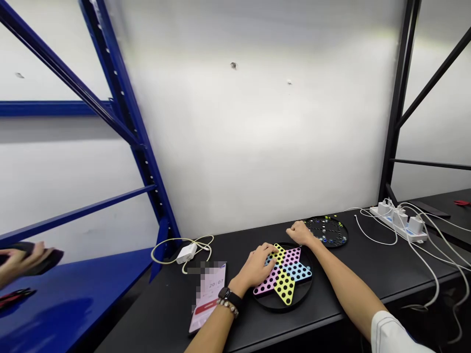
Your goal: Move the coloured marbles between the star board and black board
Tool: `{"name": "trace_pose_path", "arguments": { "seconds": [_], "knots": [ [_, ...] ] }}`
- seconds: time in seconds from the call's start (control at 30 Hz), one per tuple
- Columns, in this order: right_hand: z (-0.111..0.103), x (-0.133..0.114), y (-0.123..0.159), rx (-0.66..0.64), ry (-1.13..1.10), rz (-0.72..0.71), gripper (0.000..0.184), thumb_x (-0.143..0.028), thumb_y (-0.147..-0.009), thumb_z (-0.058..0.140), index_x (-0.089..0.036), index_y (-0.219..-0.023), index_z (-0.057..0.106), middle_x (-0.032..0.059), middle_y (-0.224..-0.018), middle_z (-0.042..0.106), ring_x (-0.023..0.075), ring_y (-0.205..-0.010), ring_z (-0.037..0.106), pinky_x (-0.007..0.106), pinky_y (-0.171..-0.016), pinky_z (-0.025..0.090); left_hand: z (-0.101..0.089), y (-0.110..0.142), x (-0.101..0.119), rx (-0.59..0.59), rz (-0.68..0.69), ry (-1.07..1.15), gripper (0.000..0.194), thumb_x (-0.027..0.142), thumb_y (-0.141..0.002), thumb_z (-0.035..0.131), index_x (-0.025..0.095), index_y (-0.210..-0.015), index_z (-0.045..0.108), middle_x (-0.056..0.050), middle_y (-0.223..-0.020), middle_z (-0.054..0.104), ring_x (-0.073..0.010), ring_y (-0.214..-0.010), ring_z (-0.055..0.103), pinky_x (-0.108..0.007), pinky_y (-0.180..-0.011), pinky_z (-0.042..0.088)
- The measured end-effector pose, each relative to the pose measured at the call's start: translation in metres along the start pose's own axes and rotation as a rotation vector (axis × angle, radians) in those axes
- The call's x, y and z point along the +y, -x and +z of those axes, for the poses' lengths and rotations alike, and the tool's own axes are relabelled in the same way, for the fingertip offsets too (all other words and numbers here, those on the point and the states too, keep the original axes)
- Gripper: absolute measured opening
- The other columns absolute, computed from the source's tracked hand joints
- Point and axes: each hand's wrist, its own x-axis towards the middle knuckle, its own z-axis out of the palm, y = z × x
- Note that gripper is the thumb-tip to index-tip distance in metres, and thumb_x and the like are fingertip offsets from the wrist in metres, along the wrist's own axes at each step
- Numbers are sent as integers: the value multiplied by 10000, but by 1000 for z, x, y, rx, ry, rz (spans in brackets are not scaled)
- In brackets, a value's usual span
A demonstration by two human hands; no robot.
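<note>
A star-shaped Chinese checkers board point(285, 269) in yellow, pink and blue, dotted with black holes, lies in a round black tray point(285, 309). Across its upper left part rests my left hand point(260, 264), palm down with the fingers spread over the board. My right hand point(300, 233) is closed, just beyond the board and at the left edge of a second round black tray point(336, 243). What its fingers hold, if anything, is hidden. Blue, clear and yellow-green marbles point(331, 240) lie in that second tray.
A phone point(206, 306) showing a timer lies left of my left forearm, near a white charger point(186, 253) with a coiled cable. At right, a power strip point(399, 225) trails white cables. Another person's hand point(25, 262) holds a dark object over the blue table point(66, 304).
</note>
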Motion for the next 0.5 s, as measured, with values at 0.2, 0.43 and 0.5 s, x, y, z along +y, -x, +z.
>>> {"name": "trace_pose_path", "arguments": {
  "seconds": [0.2,0.43,0.5],
  "knots": [
    [-11,25,-3,59,11,94,367,-295,-822,441,-158,-516,591,18,-497,491,106,-508,281,237,-490,263,1,0,0,7,2,-14,284,321,-924,415,293,-1153,580,-25,-1230,578,-216,-1147,535,-396,-997,421],
    [-19,40,-3,218,148,228,418,-356,-894,400,-175,-640,678,78,-664,623,145,-599,508,251,-565,309,-1,0,1,-9,-8,-12,291,325,-928,402,286,-1157,577,-29,-1243,569,-211,-1154,527,-384,-1004,415],
    [-25,54,-1,226,218,323,408,-370,-902,404,-173,-700,699,103,-748,653,184,-704,578,263,-629,347,-1,1,2,-15,-14,-3,294,327,-929,396,288,-1159,576,-31,-1247,567,-215,-1160,521,-392,-1007,410]
  ]
}}
